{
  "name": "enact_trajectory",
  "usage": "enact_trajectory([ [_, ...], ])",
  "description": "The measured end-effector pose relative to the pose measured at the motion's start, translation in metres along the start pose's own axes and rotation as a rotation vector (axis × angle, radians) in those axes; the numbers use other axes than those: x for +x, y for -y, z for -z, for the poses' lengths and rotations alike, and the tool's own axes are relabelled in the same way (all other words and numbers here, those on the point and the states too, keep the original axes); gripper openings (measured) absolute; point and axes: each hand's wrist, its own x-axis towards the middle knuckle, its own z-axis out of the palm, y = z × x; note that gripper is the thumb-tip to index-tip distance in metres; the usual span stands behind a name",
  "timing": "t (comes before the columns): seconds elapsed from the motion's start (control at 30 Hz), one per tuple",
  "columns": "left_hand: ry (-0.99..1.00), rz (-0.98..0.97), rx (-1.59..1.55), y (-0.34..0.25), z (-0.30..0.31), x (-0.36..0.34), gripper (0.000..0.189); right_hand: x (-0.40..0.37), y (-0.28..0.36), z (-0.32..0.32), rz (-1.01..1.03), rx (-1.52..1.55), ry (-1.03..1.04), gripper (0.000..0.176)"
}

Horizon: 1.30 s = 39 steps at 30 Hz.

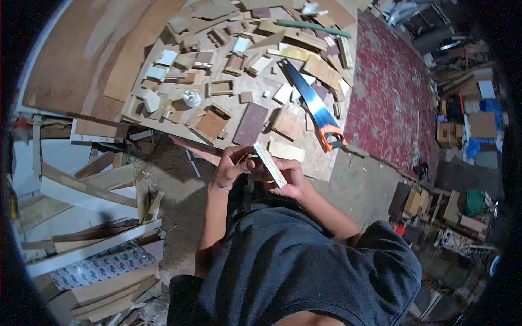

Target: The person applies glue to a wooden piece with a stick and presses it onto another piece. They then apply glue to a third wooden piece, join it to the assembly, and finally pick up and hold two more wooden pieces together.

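Note:
Between my two hands, in front of the workbench's near edge, a small flat piece of wood (270, 166) is held tilted, its pale layered edge facing up. My left hand (235, 167) has its fingers closed at the piece's left side. From the right, my right hand (287, 176) grips the lower part, fingers curled beneath it. Just beyond the hands on the bench lie a dark reddish board (250, 124), a pale wood strip (286, 151) and a small open wooden box (211, 124). A handsaw (315, 103) with an orange handle rests to their right.
Many wood offcuts cover the workbench (321, 169). Large plywood sheets (81, 60) stand at the upper left. Boards and a patterned plastic-wrapped roll (103, 267) are piled at left. A worn red surface (389, 92) and cluttered shelves are at right.

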Motion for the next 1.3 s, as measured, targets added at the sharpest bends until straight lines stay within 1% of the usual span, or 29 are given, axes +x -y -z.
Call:
enact_trajectory([
  [0.03,-0.011,-0.024,0.002,-0.004,0.005,-0.004,0.039,0.007,0.000,0.005,-0.022,-0.014,0.003,0.045],
  [0.1,-0.054,-0.070,0.043,-0.013,0.014,-0.012,0.033,0.022,-0.002,0.008,-0.052,-0.042,-0.081,0.040],
  [0.13,-0.071,-0.086,0.020,-0.020,0.016,-0.015,0.028,0.030,-0.003,0.006,-0.071,-0.028,-0.069,0.035],
  [0.27,-0.073,-0.112,-0.018,-0.034,0.037,-0.025,0.024,0.062,-0.008,-0.001,-0.147,-0.086,-0.135,0.034],
  [0.37,-0.076,-0.111,-0.088,-0.028,0.066,-0.029,0.021,0.083,-0.010,-0.007,-0.208,-0.052,-0.184,0.033],
  [0.4,-0.080,-0.124,-0.094,-0.029,0.070,-0.028,0.021,0.090,-0.011,-0.010,-0.207,-0.070,-0.232,0.034],
  [0.47,-0.094,-0.293,-0.237,-0.027,0.074,-0.026,0.028,0.102,-0.013,-0.013,-0.212,-0.095,-0.289,0.036],
  [0.5,-0.099,-0.299,-0.248,-0.028,0.078,-0.026,0.028,0.107,-0.012,-0.013,-0.203,-0.072,-0.286,0.034],
  [0.57,-0.035,-0.277,-0.358,-0.031,0.089,-0.024,0.035,0.115,-0.011,-0.008,-0.193,-0.049,-0.292,0.032],
  [0.6,-0.033,-0.281,-0.365,-0.036,0.092,-0.022,0.035,0.121,-0.011,-0.009,-0.213,-0.047,-0.292,0.033],
  [0.7,0.038,-0.282,-0.223,-0.056,0.101,-0.015,0.033,0.133,-0.010,-0.014,-0.216,-0.040,-0.283,0.032],
  [0.73,-0.019,-0.258,-0.177,-0.063,0.100,-0.016,0.033,0.136,-0.009,-0.012,-0.211,-0.105,-0.355,0.033],
  [0.77,-0.019,-0.263,-0.181,-0.062,0.102,-0.015,0.033,0.139,-0.008,-0.011,-0.208,-0.169,-0.427,0.034],
  [0.8,-0.068,-0.285,-0.189,-0.062,0.102,-0.014,0.033,0.142,-0.008,-0.012,-0.205,-0.234,-0.463,0.035],
  [0.83,-0.117,-0.305,-0.196,-0.063,0.104,-0.013,0.033,0.146,-0.008,-0.014,-0.208,-0.238,-0.467,0.035],
  [0.87,-0.119,-0.308,-0.201,-0.065,0.107,-0.015,0.033,0.151,-0.009,-0.017,-0.196,-0.299,-0.464,0.034],
  [0.93,-0.112,-0.235,-0.304,-0.078,0.112,-0.019,0.030,0.160,-0.010,-0.032,-0.185,-0.362,-0.461,0.034],
  [0.97,-0.113,-0.237,-0.307,-0.075,0.112,-0.018,0.030,0.163,-0.010,-0.042,-0.172,-0.439,-0.510,0.033],
  [1.0,-0.265,-0.290,-0.350,-0.074,0.108,-0.018,0.031,0.165,-0.010,-0.048,-0.160,-0.514,-0.559,0.033],
  [1.03,-0.417,-0.342,-0.391,-0.073,0.106,-0.017,0.033,0.167,-0.005,-0.045,-0.163,-0.515,-0.561,0.033],
  [1.07,-0.403,-0.392,-0.379,-0.075,0.105,-0.019,0.038,0.168,0.002,-0.037,-0.188,-0.599,-0.519,0.034],
  [1.1,-0.408,-0.390,-0.382,-0.071,0.108,-0.020,0.038,0.171,0.006,-0.035,-0.212,-0.682,-0.476,0.034],
  [1.13,-0.482,-0.415,-0.393,-0.064,0.112,-0.022,0.039,0.178,0.007,-0.048,-0.198,-0.932,-0.523,0.032],
  [1.17,-0.556,-0.441,-0.403,-0.057,0.118,-0.025,0.040,0.185,0.018,-0.032,-0.126,-1.097,-0.468,0.026],
  [1.23,-0.573,-0.424,-0.401,-0.049,0.126,-0.037,0.044,0.213,0.040,0.002,0.089,-1.543,-0.472,0.024],
  [1.3,-0.708,-0.370,-0.329,-0.051,0.128,-0.050,0.048,0.251,0.066,0.024,0.188,-2.015,-0.544,0.029],
])
